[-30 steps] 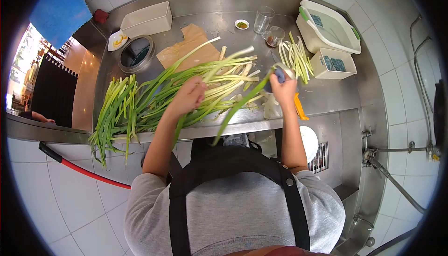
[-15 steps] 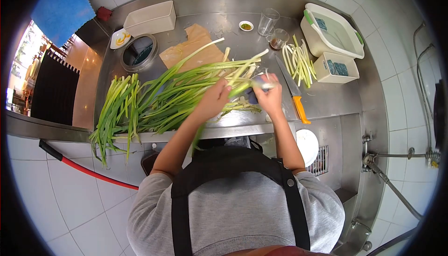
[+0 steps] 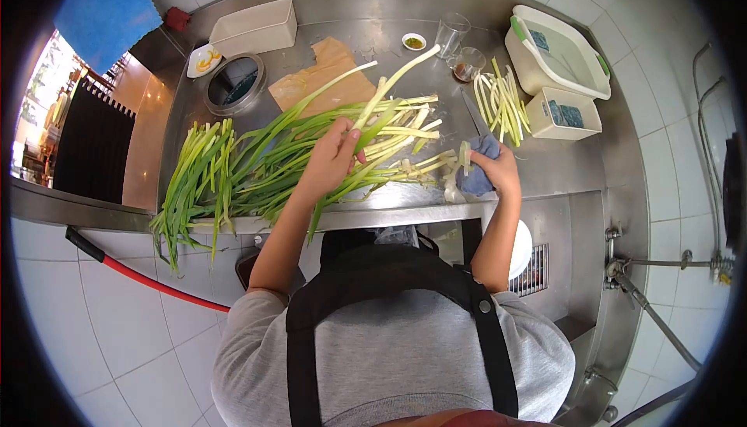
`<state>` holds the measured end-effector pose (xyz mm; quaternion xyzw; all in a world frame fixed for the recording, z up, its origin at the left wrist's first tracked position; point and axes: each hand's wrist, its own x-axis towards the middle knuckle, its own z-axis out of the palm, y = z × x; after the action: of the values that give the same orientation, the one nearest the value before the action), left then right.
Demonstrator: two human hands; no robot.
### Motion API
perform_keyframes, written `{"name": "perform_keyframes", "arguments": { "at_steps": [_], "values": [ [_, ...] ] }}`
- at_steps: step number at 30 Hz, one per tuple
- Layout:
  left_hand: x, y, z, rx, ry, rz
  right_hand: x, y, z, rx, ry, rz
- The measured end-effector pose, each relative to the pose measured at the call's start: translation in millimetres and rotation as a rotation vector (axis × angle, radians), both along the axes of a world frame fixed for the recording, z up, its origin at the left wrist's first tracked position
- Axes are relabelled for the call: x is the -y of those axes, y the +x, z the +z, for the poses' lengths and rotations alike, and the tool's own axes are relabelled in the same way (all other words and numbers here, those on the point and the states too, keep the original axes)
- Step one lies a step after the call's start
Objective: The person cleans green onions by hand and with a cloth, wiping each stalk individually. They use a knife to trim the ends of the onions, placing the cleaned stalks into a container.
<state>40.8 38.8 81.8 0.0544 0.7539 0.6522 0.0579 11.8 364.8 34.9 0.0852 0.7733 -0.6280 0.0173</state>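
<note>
The left hand (image 3: pixel 334 159) is curling its fingers snugly round one long green onion (image 3: pixel 401 81), whose pale end is pointing to the far right above the others while its green leaves are trailing down over the near edge. The right hand (image 3: pixel 498 172) is gathering its fingers against a blue cloth (image 3: pixel 478 182), and a pale, ring-like strip (image 3: pixel 465 156) is showing at the fingertips; whether they are gripping it is hard to tell.

Beneath and left of the left hand, a heap of green onions (image 3: pixel 272 178) is lying across the steel worktop (image 3: pixel 358 34), pale ends facing right. A greener bunch (image 3: pixel 198 155) is hanging over the near left edge. Whitish peelings (image 3: pixel 452 188) are lying just left of the blue cloth. Beyond the right hand, a knife (image 3: pixel 472 112) is resting with its blade showing and its handle hidden, beside a bundle of pale stalks (image 3: pixel 502 104).

On the far side, brown paper (image 3: pixel 331 73) is lying partly under the heap; a small bowl (image 3: pixel 414 41) and two glasses (image 3: pixel 453 32) are standing to its right. A tub with green handles (image 3: pixel 529 69) is standing far right. Any writing on the yellow patch by the pipe (image 3: pixel 724 277) is staying too small to read.
</note>
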Motion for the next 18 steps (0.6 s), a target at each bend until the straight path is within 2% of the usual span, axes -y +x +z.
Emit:
{"name": "perform_keyframes", "arguments": {
  "at_steps": [4,6,7,9,10,12,13,15,16,18],
  "values": [
    [-14,-1,-1,-0.083,-0.1,0.012,6,9,14,-0.037,0.131,0.034],
    [-19,-2,-3,-0.138,-0.132,0.015,4,9,6,-0.165,0.387,0.006],
    [-21,-2,-2,-0.173,-0.173,0.035,5,10,10,-0.164,0.388,0.004],
    [-25,-1,0,-0.207,-0.214,0.052,8,13,22,-0.014,0.503,0.209],
    [-26,0,1,-0.237,-0.248,0.056,8,13,18,-0.014,0.503,0.207],
    [-28,-1,2,-0.272,-0.281,0.063,8,10,6,-0.332,0.535,0.308],
    [-29,0,0,-0.277,-0.274,0.059,16,11,16,-0.333,0.536,0.309],
    [-33,2,-3,-0.281,-0.266,0.054,48,18,42,-0.145,-0.093,0.161],
    [-36,3,-5,-0.283,-0.245,0.023,60,17,42,-0.2,-0.262,0.121],
    [-39,6,-5,-0.286,-0.224,-0.012,74,14,37,-0.23,-0.275,0.14]
  ]
}}
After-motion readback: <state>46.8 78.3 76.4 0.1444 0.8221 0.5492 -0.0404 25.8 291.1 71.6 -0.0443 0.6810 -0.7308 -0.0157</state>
